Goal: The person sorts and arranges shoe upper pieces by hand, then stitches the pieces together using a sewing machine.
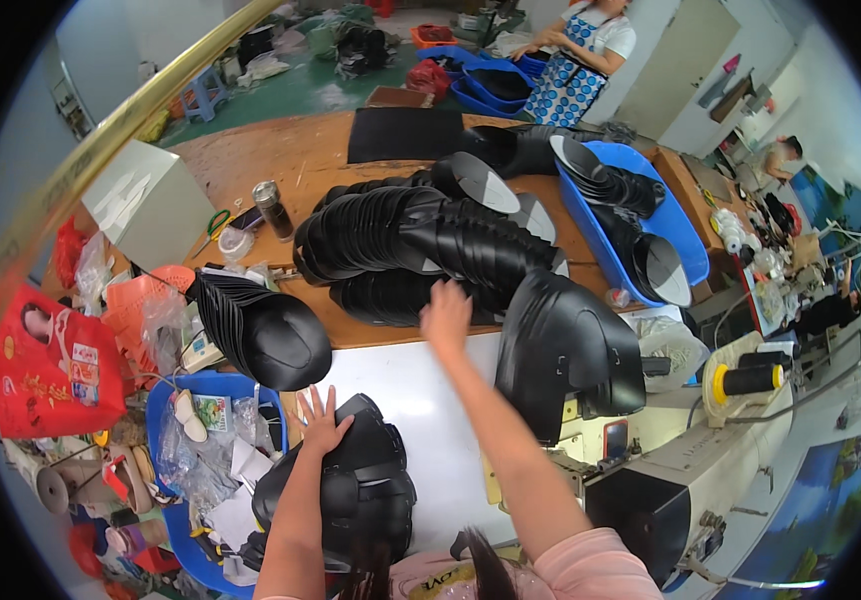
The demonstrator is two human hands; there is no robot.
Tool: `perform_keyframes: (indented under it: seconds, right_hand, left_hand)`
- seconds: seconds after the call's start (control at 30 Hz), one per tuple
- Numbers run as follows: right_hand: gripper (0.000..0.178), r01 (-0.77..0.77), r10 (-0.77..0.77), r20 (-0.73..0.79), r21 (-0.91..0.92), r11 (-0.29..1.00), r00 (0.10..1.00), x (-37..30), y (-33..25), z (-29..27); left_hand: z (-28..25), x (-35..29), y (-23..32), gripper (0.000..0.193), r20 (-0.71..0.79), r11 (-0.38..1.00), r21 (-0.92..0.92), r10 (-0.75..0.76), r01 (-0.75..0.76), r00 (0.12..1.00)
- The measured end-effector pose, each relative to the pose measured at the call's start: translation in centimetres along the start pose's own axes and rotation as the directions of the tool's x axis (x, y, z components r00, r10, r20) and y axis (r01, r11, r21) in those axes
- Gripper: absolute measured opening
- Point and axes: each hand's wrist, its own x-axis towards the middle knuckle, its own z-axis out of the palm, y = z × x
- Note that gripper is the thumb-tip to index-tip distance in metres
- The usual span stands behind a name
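Note:
My left hand (pixel 324 428) lies with fingers spread at the upper edge of a pile of black leather-like pieces (pixel 365 495) with straps. This pile rests close to me on the white tabletop (pixel 415 390). My right hand (pixel 445 318) reaches forward to the near side of long overlapping rows of curved black pieces (pixel 450 235). Its fingers are blurred against the black, so their grip cannot be made out. A fanned stack of black pieces (pixel 265 335) sits beyond my left hand. Another black stack (pixel 570 345) stands to the right of my right forearm.
On the right are a sewing machine (pixel 690 450) with black thread spools (pixel 750 380) and a blue tub (pixel 685 235) of black pieces. To the left are a cluttered blue bin (pixel 158 420), a red bag (pixel 45 370) and a metal flask (pixel 271 208). An aproned person (pixel 580 70) stands beyond the table.

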Motion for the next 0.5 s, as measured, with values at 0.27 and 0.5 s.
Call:
perform_keyframes:
  seconds: [0.27,0.5]
  right_hand:
    - [0.050,0.137,-0.182,0.343,0.152,0.979,0.922,-21.2,-0.7,-0.5]
    - [0.050,0.133,-0.198,0.500,0.163,0.978,0.843,-19.8,0.6,-2.1]
  left_hand:
    - [0.1,0.0,0.0,0.080,-0.004,1.000,-0.015,-0.018,0.018,1.000]
    - [0.4,0.5,0.1,0.080,-0.016,1.000,-0.002,0.000,0.000,1.000]
